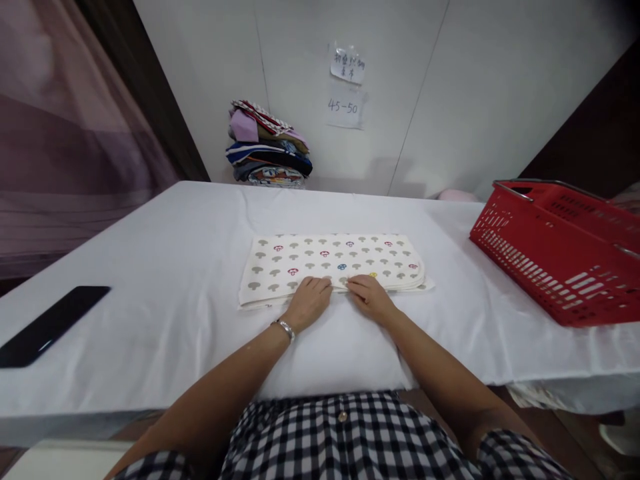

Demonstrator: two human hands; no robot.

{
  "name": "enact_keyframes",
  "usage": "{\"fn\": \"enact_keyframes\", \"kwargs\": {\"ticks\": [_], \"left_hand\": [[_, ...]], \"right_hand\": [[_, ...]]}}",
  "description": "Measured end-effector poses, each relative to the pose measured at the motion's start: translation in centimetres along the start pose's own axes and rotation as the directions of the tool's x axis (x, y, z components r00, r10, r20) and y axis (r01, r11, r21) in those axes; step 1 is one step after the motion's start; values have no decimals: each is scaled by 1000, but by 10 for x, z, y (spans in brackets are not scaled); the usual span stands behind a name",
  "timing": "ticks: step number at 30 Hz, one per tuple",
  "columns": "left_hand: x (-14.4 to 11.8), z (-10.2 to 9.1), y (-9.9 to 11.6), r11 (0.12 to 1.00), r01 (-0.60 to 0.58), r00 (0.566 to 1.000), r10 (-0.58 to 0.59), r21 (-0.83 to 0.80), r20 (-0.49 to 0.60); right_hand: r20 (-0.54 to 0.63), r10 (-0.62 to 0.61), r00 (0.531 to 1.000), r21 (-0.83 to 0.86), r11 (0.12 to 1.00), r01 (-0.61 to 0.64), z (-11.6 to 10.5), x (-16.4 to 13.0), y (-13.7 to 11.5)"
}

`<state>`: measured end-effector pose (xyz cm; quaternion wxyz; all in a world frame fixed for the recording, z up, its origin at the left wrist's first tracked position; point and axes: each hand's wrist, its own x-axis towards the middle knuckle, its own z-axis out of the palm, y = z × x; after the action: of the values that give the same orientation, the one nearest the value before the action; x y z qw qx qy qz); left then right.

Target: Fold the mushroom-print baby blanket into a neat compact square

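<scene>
A cream cloth with a mushroom print (333, 257) lies folded into a flat rectangle on the white-covered table (165, 267). My left hand (310, 300), with a silver bracelet on the wrist, rests palm down on the cloth's near edge. Beside it, my right hand (369, 295) also presses on the near edge, its fingers curled at the fold. The two hands nearly touch at the middle of that edge. Whether the fingers pinch a layer of cloth is hidden.
A red plastic basket (560, 247) stands at the table's right side. A stack of folded colourful cloths (267, 147) sits at the back against the white wall. A black phone (50, 323) lies near the left edge. Paper notes (346, 87) hang on the wall.
</scene>
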<state>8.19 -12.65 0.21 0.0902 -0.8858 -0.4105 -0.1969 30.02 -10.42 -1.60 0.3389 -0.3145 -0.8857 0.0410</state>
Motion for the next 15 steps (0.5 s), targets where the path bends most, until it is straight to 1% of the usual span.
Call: {"fn": "enact_keyframes", "kwargs": {"ticks": [4,10,13,15], "left_hand": [[0,1,0,1000,7,1000,-7,6,-9],[0,4,0,1000,-2,1000,2,25,14],[-1,6,0,998,-12,999,10,61,31],[-2,7,-1,996,-2,1000,1,85,20]], "right_hand": [[16,19,1000,-85,996,-18,1,2,-3],[50,70,996,-197,979,-59,5,6,-8],[55,70,996,-240,969,-55,8,6,-7],[48,61,997,-257,965,-47,8,6,-6]]}}
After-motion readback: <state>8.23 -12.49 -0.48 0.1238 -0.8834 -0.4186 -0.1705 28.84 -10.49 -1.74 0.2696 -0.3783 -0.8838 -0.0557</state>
